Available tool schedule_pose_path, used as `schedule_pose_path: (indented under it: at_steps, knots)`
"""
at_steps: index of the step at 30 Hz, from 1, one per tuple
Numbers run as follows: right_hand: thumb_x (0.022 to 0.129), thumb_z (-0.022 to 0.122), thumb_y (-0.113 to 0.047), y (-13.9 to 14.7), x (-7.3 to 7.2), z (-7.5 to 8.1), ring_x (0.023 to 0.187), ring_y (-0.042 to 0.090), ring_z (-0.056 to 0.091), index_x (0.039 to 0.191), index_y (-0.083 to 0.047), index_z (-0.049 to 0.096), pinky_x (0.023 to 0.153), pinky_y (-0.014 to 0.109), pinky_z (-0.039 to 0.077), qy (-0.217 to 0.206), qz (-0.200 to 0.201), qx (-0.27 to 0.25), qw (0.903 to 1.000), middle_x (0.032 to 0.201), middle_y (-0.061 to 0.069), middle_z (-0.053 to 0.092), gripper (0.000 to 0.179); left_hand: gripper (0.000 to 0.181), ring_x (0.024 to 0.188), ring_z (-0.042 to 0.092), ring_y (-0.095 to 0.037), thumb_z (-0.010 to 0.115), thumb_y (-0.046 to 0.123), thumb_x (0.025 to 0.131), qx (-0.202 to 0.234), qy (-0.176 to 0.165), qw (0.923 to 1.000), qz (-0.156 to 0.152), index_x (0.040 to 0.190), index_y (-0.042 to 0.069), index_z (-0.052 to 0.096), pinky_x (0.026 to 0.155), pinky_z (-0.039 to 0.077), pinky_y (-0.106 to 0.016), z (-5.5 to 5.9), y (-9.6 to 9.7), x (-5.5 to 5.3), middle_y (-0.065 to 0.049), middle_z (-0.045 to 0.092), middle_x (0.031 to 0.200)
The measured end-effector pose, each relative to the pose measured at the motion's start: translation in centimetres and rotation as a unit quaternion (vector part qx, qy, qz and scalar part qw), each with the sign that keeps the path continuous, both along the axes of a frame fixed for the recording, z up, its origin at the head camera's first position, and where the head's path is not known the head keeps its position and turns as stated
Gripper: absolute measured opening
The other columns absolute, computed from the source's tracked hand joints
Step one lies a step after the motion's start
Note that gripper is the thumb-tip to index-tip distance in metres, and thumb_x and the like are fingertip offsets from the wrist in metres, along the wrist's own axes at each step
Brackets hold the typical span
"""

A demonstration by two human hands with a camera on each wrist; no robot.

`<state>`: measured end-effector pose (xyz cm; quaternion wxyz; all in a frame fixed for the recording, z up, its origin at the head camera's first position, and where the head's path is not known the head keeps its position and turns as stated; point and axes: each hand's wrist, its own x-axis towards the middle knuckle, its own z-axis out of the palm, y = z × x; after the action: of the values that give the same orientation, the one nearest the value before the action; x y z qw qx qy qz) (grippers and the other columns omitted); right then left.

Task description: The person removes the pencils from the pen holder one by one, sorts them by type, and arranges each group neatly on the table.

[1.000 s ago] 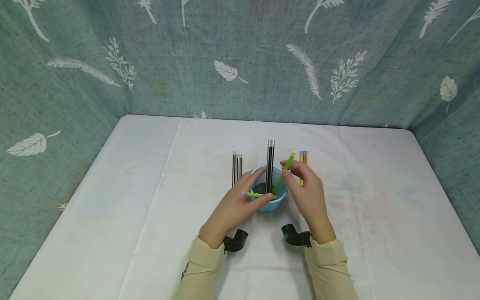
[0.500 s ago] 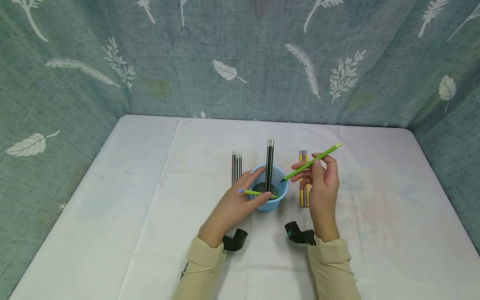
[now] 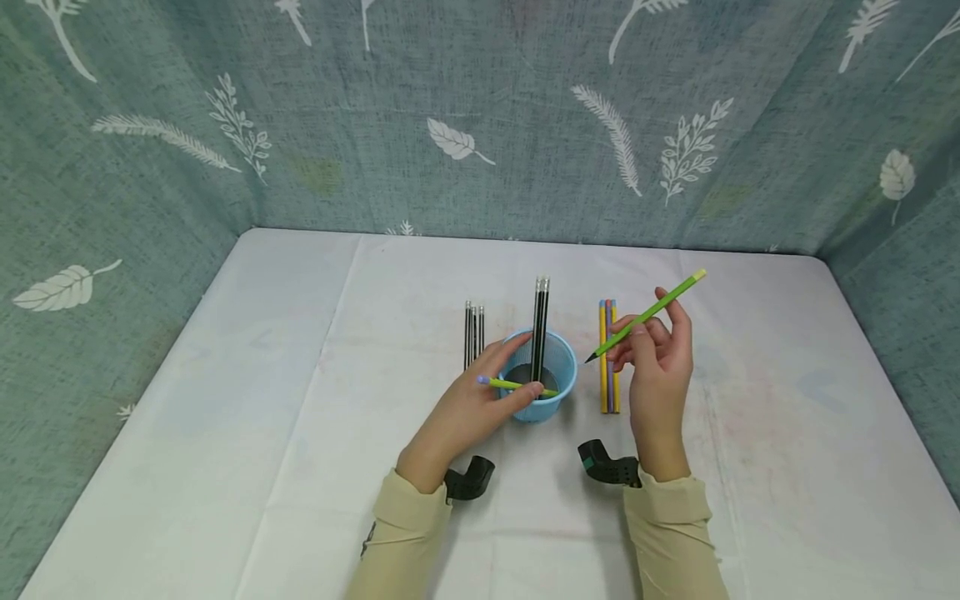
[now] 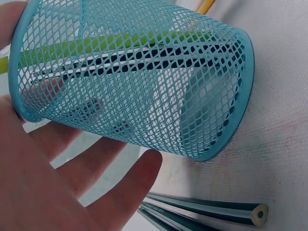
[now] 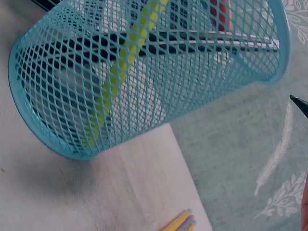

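My left hand (image 3: pixel 468 417) grips the rim of a light blue mesh pencil cup (image 3: pixel 537 412), its thumb at the near side. Two or so black pencils (image 3: pixel 540 321) with silver ends stand in the cup. A green pencil (image 3: pixel 497 383) with a purple end leans low across the rim by the left thumb; the left wrist view shows green through the mesh wall (image 4: pixel 144 110). Right of the cup, my right hand (image 3: pixel 660 375) pinches another green pencil (image 3: pixel 669 297), its dark tip pointing down-left. Only that tip (image 5: pixel 299 103) shows in the right wrist view.
Several black pencils (image 3: pixel 474 333) lie left of the cup, partly behind the left hand. Yellow and purple pencils (image 3: pixel 604 379) lie side by side between cup and right hand. White cloth (image 3: pixel 300 500) covers the table; a leaf-patterned curtain (image 3: pixel 480 108) hangs behind.
My right hand has drawn the green pencil out of the cup and carried it to the right, tilting it flatter. The left hand stays on the cup.
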<state>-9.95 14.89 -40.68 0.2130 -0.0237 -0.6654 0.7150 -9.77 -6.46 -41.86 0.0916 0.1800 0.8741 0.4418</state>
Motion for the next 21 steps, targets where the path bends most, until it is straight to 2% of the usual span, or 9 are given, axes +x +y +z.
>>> schedule_pose_path:
  at_steps: [7,12,17,21]
  knots:
    - [0.096,0.044,-0.013,0.8,0.0,-0.2,0.060,0.021,0.053,0.136,-0.020,0.038,0.054,0.021,0.046,-0.003,-0.016,0.028,0.9995,0.088,0.012,0.062,0.041,0.061,0.133,0.032,-0.012,0.048,0.064,0.084,0.002,-0.022,0.9997,0.004,0.138,0.049,0.025,0.101,0.034,-0.048,-0.1,0.0,0.1,0.020,0.031,0.142]
    - [0.096,0.044,-0.009,0.9,0.3,0.4,0.061,0.022,0.051,0.133,-0.017,0.043,0.054,0.020,0.044,-0.011,-0.023,0.041,0.9988,0.084,0.011,0.063,0.038,0.056,0.133,0.031,-0.011,0.046,0.061,0.086,0.013,-0.022,0.9997,0.003,0.138,0.048,0.027,0.102,0.034,-0.046,-0.1,0.0,0.1,0.020,0.031,0.141]
    - [0.096,0.042,-0.009,0.5,0.7,1.4,0.061,0.024,0.049,0.131,-0.015,0.046,0.054,0.020,0.044,-0.044,-0.034,0.079,0.9953,0.084,0.014,0.061,0.036,0.055,0.133,0.031,-0.010,0.046,0.060,0.087,0.015,-0.014,0.9998,0.000,0.138,0.047,0.029,0.103,0.033,-0.045,-0.3,-0.1,0.0,0.021,0.033,0.140]
    - [0.096,0.043,-0.011,0.5,0.6,1.2,0.063,0.025,0.047,0.132,-0.017,0.046,0.056,0.021,0.045,-0.079,-0.029,0.110,0.9903,0.087,0.013,0.060,0.036,0.054,0.133,0.031,-0.010,0.046,0.060,0.087,0.016,-0.012,0.9998,0.000,0.138,0.047,0.029,0.103,0.033,-0.045,-0.3,0.0,0.0,0.020,0.033,0.141]
